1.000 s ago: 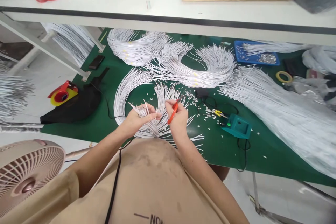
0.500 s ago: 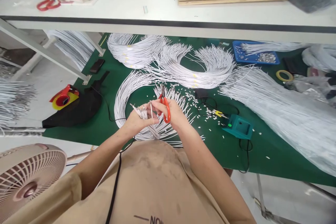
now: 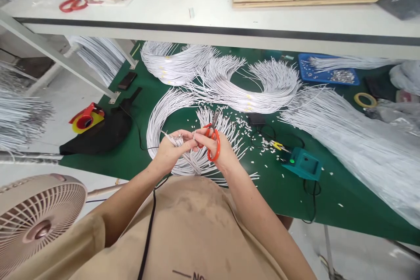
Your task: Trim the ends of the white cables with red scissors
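My left hand (image 3: 169, 154) is closed around a few white wires (image 3: 177, 140), whose ends poke out over its fingers. Red-handled scissors (image 3: 215, 154) hang in my right hand (image 3: 226, 153), blades pointing away from me. The thumb and fingertips of that hand meet the left fingertips, pinching something small there, perhaps a wire end. Beneath both hands lies a curved bundle of white wires (image 3: 157, 120), its cut ends fanning out at the right.
Tied white wire bundles (image 3: 249, 96) lie behind, under a white shelf (image 3: 147, 13). Small white scraps (image 3: 244, 127), a teal device (image 3: 303, 164) and yellow-handled pliers (image 3: 277, 145) are at right. A red tape dispenser (image 3: 87, 118) sits at left, above a fan (image 3: 39, 227).
My right fingertips have come down against the left fingertips; the short white piece that stood up between them no longer shows. The scissors have tilted a little right. The whole view has shifted slightly.
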`<state>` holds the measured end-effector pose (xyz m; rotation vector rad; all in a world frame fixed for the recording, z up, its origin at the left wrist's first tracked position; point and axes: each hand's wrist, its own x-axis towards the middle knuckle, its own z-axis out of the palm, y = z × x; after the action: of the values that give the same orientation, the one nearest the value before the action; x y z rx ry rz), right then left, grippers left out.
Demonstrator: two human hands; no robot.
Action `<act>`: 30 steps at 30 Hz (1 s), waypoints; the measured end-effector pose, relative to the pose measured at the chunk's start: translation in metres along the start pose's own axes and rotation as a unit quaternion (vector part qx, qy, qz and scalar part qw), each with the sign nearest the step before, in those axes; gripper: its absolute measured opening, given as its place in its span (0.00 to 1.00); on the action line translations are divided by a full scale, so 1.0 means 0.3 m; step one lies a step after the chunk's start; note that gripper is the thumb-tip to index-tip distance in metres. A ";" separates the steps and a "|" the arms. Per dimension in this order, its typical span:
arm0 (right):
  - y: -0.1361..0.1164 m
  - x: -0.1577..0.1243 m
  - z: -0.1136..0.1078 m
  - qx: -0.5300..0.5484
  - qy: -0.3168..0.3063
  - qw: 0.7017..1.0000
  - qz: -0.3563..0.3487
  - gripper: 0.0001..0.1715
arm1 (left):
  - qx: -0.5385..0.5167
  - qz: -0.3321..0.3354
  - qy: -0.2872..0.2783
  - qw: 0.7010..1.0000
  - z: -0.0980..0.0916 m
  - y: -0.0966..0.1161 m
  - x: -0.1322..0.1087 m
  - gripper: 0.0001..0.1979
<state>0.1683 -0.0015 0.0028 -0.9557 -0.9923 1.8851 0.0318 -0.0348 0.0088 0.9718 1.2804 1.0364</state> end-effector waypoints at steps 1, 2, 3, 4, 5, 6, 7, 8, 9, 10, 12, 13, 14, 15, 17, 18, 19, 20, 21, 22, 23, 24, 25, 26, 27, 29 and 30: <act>-0.001 -0.002 0.000 -0.019 0.014 1.000 -0.011 0.10 | 0.007 -0.003 0.002 1.000 -0.001 0.001 -0.001 0.12; -0.001 -0.003 -0.003 -0.045 0.024 0.998 -0.023 0.10 | 0.011 -0.005 0.004 1.000 -0.002 0.002 -0.002 0.13; 0.000 -0.004 -0.007 -0.079 0.037 0.996 -0.035 0.11 | 0.014 -0.007 0.005 1.000 -0.004 0.001 -0.002 0.13; 0.002 -0.005 -0.013 -0.126 0.051 0.990 -0.047 0.12 | 0.015 -0.007 0.008 1.000 -0.006 0.001 -0.001 0.13; 0.005 -0.006 -0.021 -0.189 0.067 0.978 -0.058 0.12 | 0.017 -0.006 0.011 1.000 -0.009 0.000 0.000 0.13; 0.008 -0.008 -0.028 -0.265 0.084 0.958 -0.069 0.12 | 0.019 -0.005 0.015 1.000 -0.011 -0.001 0.001 0.14; 0.011 -0.010 -0.034 -0.347 0.098 0.929 -0.078 0.12 | 0.023 -0.003 0.018 1.000 -0.013 -0.001 0.003 0.14; 0.013 -0.012 -0.040 -0.427 0.106 0.894 -0.084 0.11 | 0.029 -0.001 0.020 0.999 -0.015 -0.001 0.004 0.14; 0.014 -0.014 -0.044 -0.496 0.106 0.857 -0.089 0.11 | 0.035 0.000 0.021 0.999 -0.016 -0.001 0.006 0.14; 0.014 -0.016 -0.046 -0.551 0.097 0.824 -0.091 0.11 | 0.042 0.001 0.021 0.999 -0.017 -0.001 0.007 0.14; 0.008 -0.020 -0.046 -0.618 0.078 0.777 -0.093 0.12 | 0.054 0.002 0.019 0.998 -0.018 0.000 0.009 0.13; 0.004 -0.023 -0.046 -0.639 0.069 0.760 -0.094 0.13 | 0.057 0.003 0.017 0.998 -0.018 0.000 0.010 0.13; -0.001 -0.025 -0.044 -0.657 0.061 0.746 -0.094 0.13 | 0.059 0.003 0.017 0.998 -0.018 0.000 0.010 0.13; -0.006 -0.026 -0.043 -0.671 0.053 0.733 -0.095 0.13 | 0.060 0.005 0.017 0.998 -0.019 0.000 0.011 0.13; -0.014 -0.029 -0.041 -0.692 0.038 0.715 -0.093 0.13 | 0.065 0.009 0.017 0.998 -0.020 -0.001 0.011 0.12; -0.016 -0.031 -0.040 -0.700 0.033 0.708 -0.089 0.13 | 0.070 0.010 0.018 0.997 -0.021 -0.001 0.011 0.12; -0.017 -0.031 -0.039 -0.706 0.029 0.703 -0.085 0.13 | 0.076 0.011 0.018 0.997 -0.023 0.000 0.011 0.12; -0.017 -0.032 -0.039 -0.711 0.028 0.698 -0.080 0.13 | 0.081 0.010 0.018 0.997 -0.025 0.000 0.011 0.12; -0.016 -0.032 -0.040 -0.715 0.028 0.695 -0.077 0.13 | 0.085 0.008 0.018 0.996 -0.026 0.001 0.011 0.12; -0.014 -0.032 -0.041 -0.718 0.028 0.692 -0.076 0.14 | 0.087 0.006 0.017 0.996 -0.028 0.002 0.011 0.12; -0.012 -0.033 -0.042 -0.720 0.029 0.689 -0.078 0.14 | 0.089 0.004 0.018 0.996 -0.029 0.003 0.010 0.12; -0.011 -0.034 -0.044 -0.720 0.030 0.688 -0.082 0.14 | 0.093 0.003 0.019 0.996 -0.030 0.005 0.010 0.13; -0.009 -0.036 -0.045 -0.721 0.031 0.687 -0.086 0.14 | 0.096 0.003 0.019 0.995 -0.031 0.007 0.009 0.13; -0.008 -0.037 -0.046 -0.721 0.032 0.687 -0.088 0.14 | 0.097 0.004 0.019 0.995 -0.030 0.010 0.008 0.13; -0.007 -0.039 -0.047 -0.721 0.034 0.686 -0.090 0.14 | 0.097 0.003 0.017 0.995 -0.030 0.013 0.007 0.14; -0.005 -0.044 -0.048 -0.722 0.040 0.685 -0.088 0.15 | 0.089 0.004 0.002 0.996 -0.028 0.020 0.006 0.14; -0.004 -0.046 -0.048 -0.722 0.043 0.685 -0.087 0.15 | 0.084 0.004 -0.009 0.996 -0.028 0.023 0.005 0.14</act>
<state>0.1867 -0.0090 0.0015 -1.6132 -2.4533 0.5280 0.0232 -0.0315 0.0147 1.1128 1.3671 0.9356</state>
